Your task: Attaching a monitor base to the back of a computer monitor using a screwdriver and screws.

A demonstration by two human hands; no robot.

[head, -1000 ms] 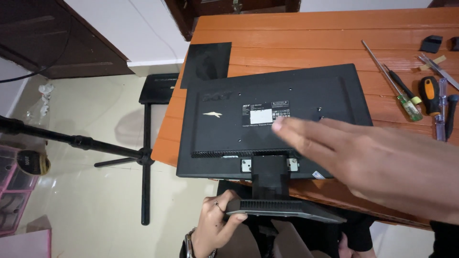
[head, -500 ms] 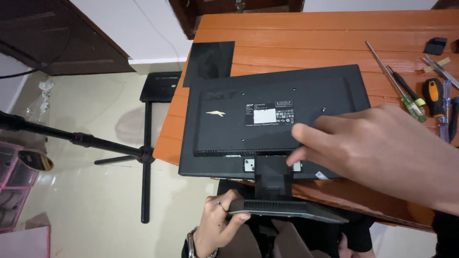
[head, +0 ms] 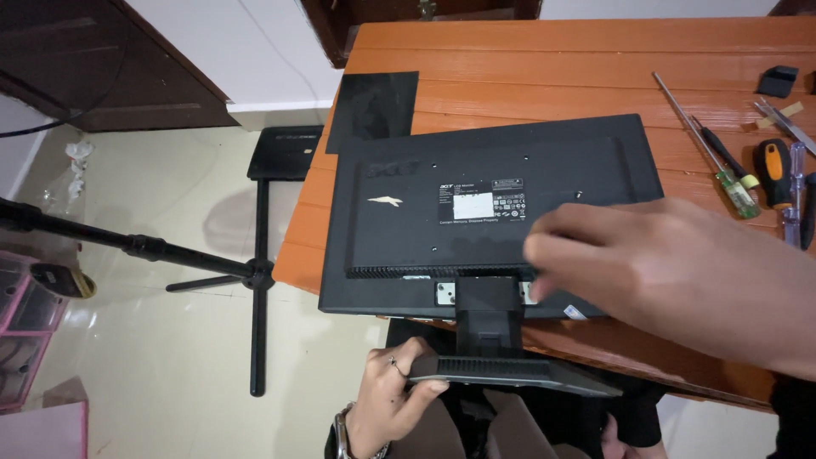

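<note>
A: Logging the right hand (head: 671, 272). Over the last second it has been sliding down and to the right across the back of the flat black plastic computer monitor (head: 484, 212), which is lying screen-down on the orange wooden slatted bench (head: 552, 68).

B: Confirmed. It was sitting over the middle of the back panel; now its fingertips are resting near the lower edge, just right of where the black stand neck (head: 486, 310) is joining the panel. Fingers loosely spread, holding nothing.

A: And the left hand (head: 387, 399)?

B: Unchanged. It is gripping the left end of the black oval stand base (head: 510, 372), which is hanging off the near edge of the bench. Fingers closed around the rim.

A: Reading: with one hand bracing the base and the other arriving at the neck joint, attention appears to be shifting to the stand mount. Judgement only.

B: Agreed. The monitor itself has not moved. A green-handled screwdriver (head: 738, 191) and an orange-and-black-handled tool (head: 773, 170) are lying untouched at the right, well apart from both hands.
</note>
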